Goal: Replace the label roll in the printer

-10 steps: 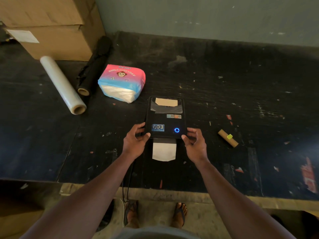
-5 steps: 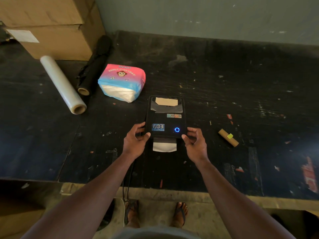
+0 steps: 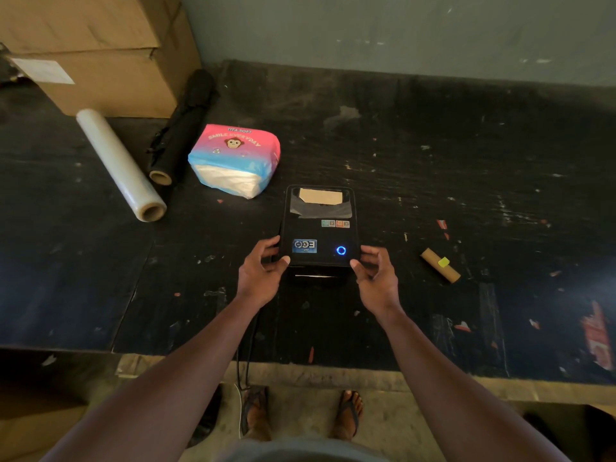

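Observation:
A black label printer (image 3: 320, 228) stands on the dark table, lid down, with a blue ring light lit on its top. Through its top window a tan patch of the label roll (image 3: 320, 196) shows. Only a thin white edge of label shows at the front slot (image 3: 315, 276). My left hand (image 3: 260, 275) touches the printer's front left corner with thumb and fingers. My right hand (image 3: 376, 275) touches the front right corner the same way. An empty cardboard core (image 3: 440, 265) with a yellow sticker lies on the table to the right.
A pink and blue tissue pack (image 3: 235, 160) lies behind the printer to the left. Beside it lie a black roll (image 3: 181, 128) and a clear film roll (image 3: 120, 165). Cardboard boxes (image 3: 100, 51) fill the back left corner. A cable (image 3: 245, 355) hangs over the table's front edge.
The white label strip that stuck out of the front slot has drawn back into the printer until only its edge shows. Both hands stayed at the front corners.

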The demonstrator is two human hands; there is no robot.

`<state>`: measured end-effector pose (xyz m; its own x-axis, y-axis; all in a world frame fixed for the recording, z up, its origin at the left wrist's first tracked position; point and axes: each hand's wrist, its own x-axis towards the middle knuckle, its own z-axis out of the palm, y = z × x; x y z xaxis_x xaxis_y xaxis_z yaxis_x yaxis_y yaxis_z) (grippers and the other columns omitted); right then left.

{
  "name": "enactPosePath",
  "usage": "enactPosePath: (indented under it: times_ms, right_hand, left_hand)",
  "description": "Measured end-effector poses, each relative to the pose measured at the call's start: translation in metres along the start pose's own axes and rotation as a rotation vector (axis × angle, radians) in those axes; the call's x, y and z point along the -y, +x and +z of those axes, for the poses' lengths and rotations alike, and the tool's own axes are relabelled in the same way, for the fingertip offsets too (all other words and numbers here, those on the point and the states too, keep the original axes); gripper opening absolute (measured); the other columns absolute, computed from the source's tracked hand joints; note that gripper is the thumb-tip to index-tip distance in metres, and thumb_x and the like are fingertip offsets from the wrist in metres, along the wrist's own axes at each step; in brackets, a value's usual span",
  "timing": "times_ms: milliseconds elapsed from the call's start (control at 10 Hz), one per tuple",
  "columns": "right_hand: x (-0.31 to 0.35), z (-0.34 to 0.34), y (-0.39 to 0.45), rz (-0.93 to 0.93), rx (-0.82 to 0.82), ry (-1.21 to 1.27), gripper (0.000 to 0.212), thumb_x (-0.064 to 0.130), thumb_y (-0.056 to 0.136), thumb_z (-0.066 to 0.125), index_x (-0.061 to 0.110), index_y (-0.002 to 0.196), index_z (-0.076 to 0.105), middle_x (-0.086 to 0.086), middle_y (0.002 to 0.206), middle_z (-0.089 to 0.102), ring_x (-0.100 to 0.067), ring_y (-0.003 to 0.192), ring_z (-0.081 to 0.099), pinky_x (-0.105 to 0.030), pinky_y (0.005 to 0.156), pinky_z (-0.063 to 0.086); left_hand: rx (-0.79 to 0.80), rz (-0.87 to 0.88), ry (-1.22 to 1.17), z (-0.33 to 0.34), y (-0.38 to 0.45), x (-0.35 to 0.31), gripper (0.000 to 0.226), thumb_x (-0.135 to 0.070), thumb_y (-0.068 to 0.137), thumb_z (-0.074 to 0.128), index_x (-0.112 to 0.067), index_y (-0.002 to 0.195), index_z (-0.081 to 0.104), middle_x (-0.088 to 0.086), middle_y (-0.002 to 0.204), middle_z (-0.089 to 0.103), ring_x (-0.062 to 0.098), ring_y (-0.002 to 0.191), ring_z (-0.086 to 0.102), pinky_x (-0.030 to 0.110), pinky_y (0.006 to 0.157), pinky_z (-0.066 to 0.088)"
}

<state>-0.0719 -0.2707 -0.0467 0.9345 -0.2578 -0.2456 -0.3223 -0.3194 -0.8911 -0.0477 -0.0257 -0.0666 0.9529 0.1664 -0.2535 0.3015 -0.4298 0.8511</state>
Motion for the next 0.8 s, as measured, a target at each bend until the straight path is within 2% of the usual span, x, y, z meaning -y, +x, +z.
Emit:
enactPosePath:
  times_ms: [300, 500, 600, 700, 800]
  right_hand:
    - [0.002, 0.0, -0.001, 0.01, -0.003, 0.002, 0.045, 0.017, 0.099, 0.068, 0.023, 0.14, 0.052, -0.001, 0.136, 0.062, -0.016, 0.12, 0.064, -0.047, 0.097, 0.06]
    - [-0.001, 0.0, -0.001, -0.002, -0.003, -0.003, 0.045, 0.018, 0.099, 0.068, 0.022, 0.141, 0.051, 0.0, 0.134, 0.061, -0.016, 0.119, 0.064, -0.045, 0.095, 0.06]
    - [0.001, -0.001, 0.0, -0.007, 0.016, -0.007, 0.045, 0.018, 0.098, 0.069, 0.023, 0.139, 0.053, 0.004, 0.129, 0.062, -0.014, 0.115, 0.065, -0.04, 0.093, 0.061]
    - [-0.006, -0.012, 0.006, 0.011, 0.064, -0.031, 0.037, 0.024, 0.1, 0.066, 0.025, 0.136, 0.056, 0.005, 0.124, 0.064, -0.01, 0.111, 0.066, -0.034, 0.091, 0.059]
    - [-0.026, -0.044, 0.0, 0.099, 0.047, -0.035, 0.024, 0.026, 0.105, 0.057, 0.026, 0.128, 0.061, 0.001, 0.117, 0.069, -0.015, 0.106, 0.07, -0.032, 0.085, 0.058]
  left_hand:
    - [-0.009, 0.005, 0.035, -0.001, 0.0, 0.001, 0.055, -0.03, 0.094, 0.074, -0.043, 0.141, 0.05, -0.014, 0.13, 0.067, -0.039, 0.079, 0.049, -0.003, 0.051, 0.042]
    - [0.0, 0.01, 0.029, -0.002, -0.003, -0.002, 0.054, -0.03, 0.094, 0.074, -0.042, 0.141, 0.051, -0.015, 0.13, 0.067, -0.035, 0.08, 0.054, -0.001, 0.052, 0.043]
    - [0.002, 0.008, 0.052, -0.005, -0.004, -0.007, 0.053, -0.035, 0.093, 0.074, -0.044, 0.14, 0.052, -0.02, 0.123, 0.067, -0.029, 0.077, 0.058, 0.007, 0.059, 0.042]
    - [-0.018, 0.001, 0.069, -0.023, -0.004, -0.005, 0.042, -0.041, 0.095, 0.07, -0.043, 0.134, 0.057, -0.023, 0.105, 0.071, -0.023, 0.08, 0.063, 0.014, 0.066, 0.045]
    - [-0.016, -0.027, 0.018, -0.058, -0.008, 0.021, 0.024, -0.038, 0.099, 0.066, -0.041, 0.123, 0.064, -0.018, 0.092, 0.077, -0.001, 0.083, 0.074, 0.03, 0.075, 0.059]
